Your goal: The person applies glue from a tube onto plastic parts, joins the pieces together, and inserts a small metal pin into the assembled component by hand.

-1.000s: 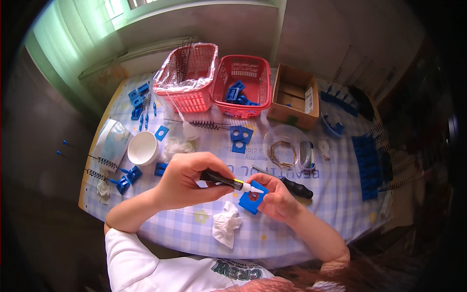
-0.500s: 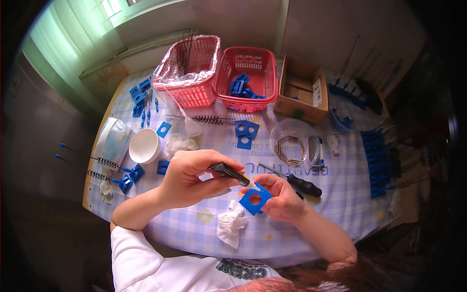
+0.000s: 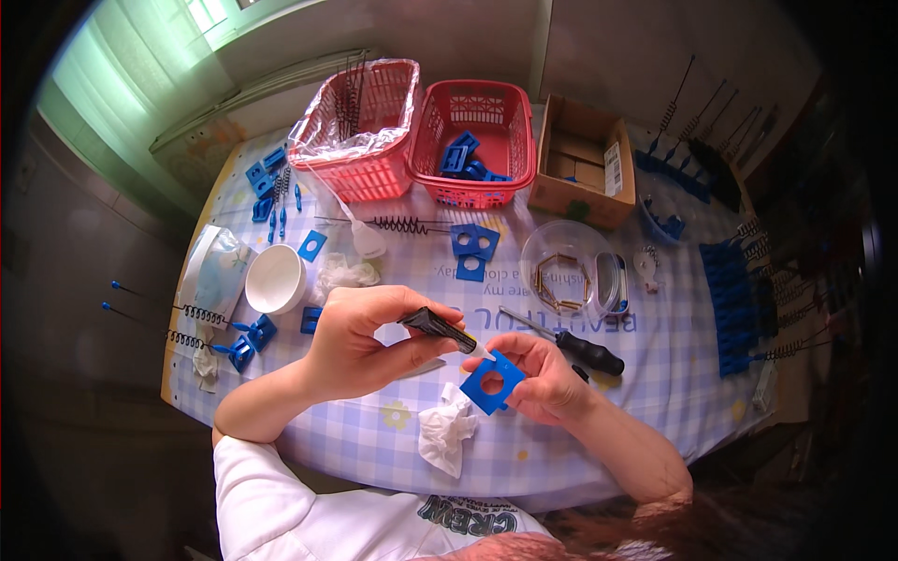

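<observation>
My left hand (image 3: pixel 379 341) is closed around a small black glue tube (image 3: pixel 435 327) with a pale nozzle. The nozzle tip meets, or nearly meets, the upper corner of a blue square plastic plate (image 3: pixel 499 363) that has a round hole in it. Fingers and thumb of my right hand (image 3: pixel 543 379) pinch that plate by its right side, holding it tilted above the table. Part of the plate's back is hidden by the fingers. Just below lies a crumpled white tissue (image 3: pixel 445 435) on the checked tablecloth (image 3: pixel 355 449).
Two red baskets (image 3: pixel 474 86) and a cardboard box (image 3: pixel 580 201) stand at the back. A white bowl (image 3: pixel 276 280) sits at left. A black-handled screwdriver (image 3: pixel 589 352) and a clear round tub (image 3: pixel 552 238) lie right. Several blue parts with wire coils (image 3: pixel 730 309) line the right edge.
The nozzle and plate stay together in nearly the same place, with only slight shifts of both hands. The whole view has moved a little.
</observation>
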A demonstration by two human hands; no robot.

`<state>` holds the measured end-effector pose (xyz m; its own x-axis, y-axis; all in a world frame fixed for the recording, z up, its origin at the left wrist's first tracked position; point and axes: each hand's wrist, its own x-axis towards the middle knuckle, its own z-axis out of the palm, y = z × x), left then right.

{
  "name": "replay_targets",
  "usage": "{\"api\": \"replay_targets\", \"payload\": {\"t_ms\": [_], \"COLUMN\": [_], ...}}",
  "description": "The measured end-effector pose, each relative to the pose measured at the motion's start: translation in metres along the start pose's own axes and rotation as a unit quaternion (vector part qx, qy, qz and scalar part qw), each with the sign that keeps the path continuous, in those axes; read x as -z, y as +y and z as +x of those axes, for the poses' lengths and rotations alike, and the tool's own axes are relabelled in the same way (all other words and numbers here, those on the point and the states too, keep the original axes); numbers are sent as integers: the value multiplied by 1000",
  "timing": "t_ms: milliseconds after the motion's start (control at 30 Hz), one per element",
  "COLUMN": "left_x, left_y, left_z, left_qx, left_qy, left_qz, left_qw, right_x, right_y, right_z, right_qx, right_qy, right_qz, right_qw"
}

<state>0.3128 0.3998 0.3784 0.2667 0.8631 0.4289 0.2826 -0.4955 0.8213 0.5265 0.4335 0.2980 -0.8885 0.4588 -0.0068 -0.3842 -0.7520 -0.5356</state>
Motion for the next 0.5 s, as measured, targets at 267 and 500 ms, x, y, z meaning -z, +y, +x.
{"api": "replay_targets", "payload": {"t_ms": [267, 500], "left_x": [0, -1], "left_y": [-4, -3], "left_z": [-1, -2], "left_qx": [8, 8], "left_qy": [5, 11], "left_qz": [-19, -27], "left_qw": [1000, 1000], "right_x": [-2, -3], "right_y": [-1, -1], "right_z": [1, 0], "right_qx": [-3, -3], "right_qy": [24, 24], "right_qz": [7, -1], "right_qw": [1000, 1000]}}
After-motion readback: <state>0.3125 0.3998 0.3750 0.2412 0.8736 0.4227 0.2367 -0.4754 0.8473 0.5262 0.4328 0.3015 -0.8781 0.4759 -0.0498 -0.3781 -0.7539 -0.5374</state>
